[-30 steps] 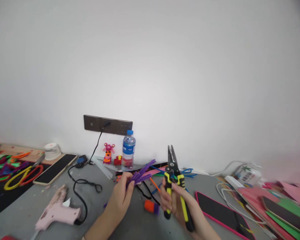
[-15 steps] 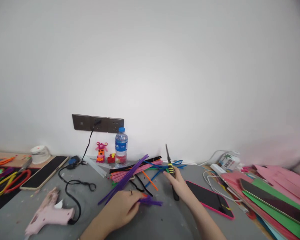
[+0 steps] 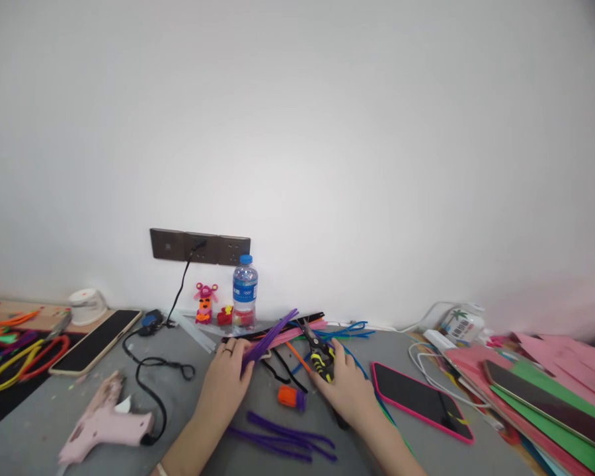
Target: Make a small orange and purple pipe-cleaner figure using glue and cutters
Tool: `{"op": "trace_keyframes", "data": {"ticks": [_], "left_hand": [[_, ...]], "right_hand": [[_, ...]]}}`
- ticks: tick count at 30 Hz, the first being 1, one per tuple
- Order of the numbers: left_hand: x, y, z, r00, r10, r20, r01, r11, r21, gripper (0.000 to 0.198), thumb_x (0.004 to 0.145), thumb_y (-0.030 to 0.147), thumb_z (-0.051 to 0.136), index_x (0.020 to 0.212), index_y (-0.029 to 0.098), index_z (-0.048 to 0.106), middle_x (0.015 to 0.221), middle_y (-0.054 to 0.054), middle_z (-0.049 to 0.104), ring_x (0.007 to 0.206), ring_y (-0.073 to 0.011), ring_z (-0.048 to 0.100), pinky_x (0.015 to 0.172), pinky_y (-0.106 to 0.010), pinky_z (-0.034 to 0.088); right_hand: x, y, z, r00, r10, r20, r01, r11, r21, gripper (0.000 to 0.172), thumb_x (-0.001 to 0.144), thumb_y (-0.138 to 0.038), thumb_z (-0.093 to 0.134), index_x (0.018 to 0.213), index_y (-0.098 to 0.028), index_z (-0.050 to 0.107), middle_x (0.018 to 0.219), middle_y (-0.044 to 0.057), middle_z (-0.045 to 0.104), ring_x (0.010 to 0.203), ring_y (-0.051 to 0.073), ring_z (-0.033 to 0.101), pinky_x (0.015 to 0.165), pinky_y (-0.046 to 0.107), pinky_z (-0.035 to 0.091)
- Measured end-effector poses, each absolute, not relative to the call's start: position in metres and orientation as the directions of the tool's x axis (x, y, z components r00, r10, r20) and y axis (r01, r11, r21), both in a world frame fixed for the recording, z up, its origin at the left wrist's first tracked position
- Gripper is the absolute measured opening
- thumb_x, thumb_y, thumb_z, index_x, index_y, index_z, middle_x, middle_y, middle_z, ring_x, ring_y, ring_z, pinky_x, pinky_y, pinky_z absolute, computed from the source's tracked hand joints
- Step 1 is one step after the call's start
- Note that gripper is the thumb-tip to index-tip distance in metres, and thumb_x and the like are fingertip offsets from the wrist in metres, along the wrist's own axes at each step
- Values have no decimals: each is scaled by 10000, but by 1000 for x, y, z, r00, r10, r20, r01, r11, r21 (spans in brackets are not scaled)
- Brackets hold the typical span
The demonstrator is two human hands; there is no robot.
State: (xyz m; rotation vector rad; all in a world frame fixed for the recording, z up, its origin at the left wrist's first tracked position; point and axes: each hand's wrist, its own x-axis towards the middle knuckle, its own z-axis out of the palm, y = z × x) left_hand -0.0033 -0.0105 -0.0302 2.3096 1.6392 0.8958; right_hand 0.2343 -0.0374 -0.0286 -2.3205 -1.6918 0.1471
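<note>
My left hand (image 3: 227, 378) is closed around the lower part of a bundle of long purple pipe cleaners (image 3: 272, 336), which slants up to the right across other pipe cleaners. My right hand (image 3: 348, 390) is wrapped round the yellow-and-black handles of a pair of scissors (image 3: 322, 357). Their blades are a little apart and point up-left over the pile. Between and below my hands lie several bent purple pipe cleaner pieces (image 3: 287, 437). A small orange roll with a purple end (image 3: 291, 397) rests between my hands.
Pink, black, orange and blue pipe cleaners (image 3: 350, 330) lie behind my hands. A water bottle (image 3: 244, 297) and a small pink-orange figure (image 3: 204, 307) stand by the wall. A pink glue gun (image 3: 106, 423) lies left; a pink-edged phone (image 3: 421, 400) and coloured sheets (image 3: 550, 396) lie right.
My left hand has let go of the short purple pieces and moved up-left onto the long purple bundle. My right hand has lowered the scissors, whose blades have parted. The orange roll has come into view.
</note>
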Motion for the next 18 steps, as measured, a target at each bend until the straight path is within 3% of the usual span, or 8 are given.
{"op": "trace_keyframes", "data": {"ticks": [5,8,13,18], "left_hand": [[-8,-5,-40,183,943,276,840,-296,454,109,819,118,510,853,206,566,858,-45,635,839,-223,601,725,-314,442],[-8,-8,-34,143,946,292,843,-271,465,95,878,189,462,830,213,540,828,-33,632,787,-211,609,672,-299,426],[-8,-13,-22,156,884,440,790,-379,482,220,953,242,312,869,234,515,844,-34,624,820,-214,619,689,-301,431],[-5,-14,-23,153,927,342,802,-319,505,162,930,260,387,893,227,541,819,-24,641,791,-212,627,653,-291,421]], "right_hand": [[230,-39,-22,318,944,91,945,-308,-111,651,813,-476,553,1351,-127,439,1191,194,561,1084,371,550,835,489,447],[232,-38,-26,298,945,133,951,-282,-125,613,806,-480,566,1319,-155,479,1187,186,554,1090,373,526,804,481,458],[238,-36,-32,246,943,223,966,-218,-140,598,825,-522,548,1274,-129,523,1141,211,577,1035,388,542,823,498,437],[238,-35,-33,212,927,310,973,-171,-155,510,872,-493,498,1244,-147,540,1108,194,592,992,370,564,806,475,436]]}}
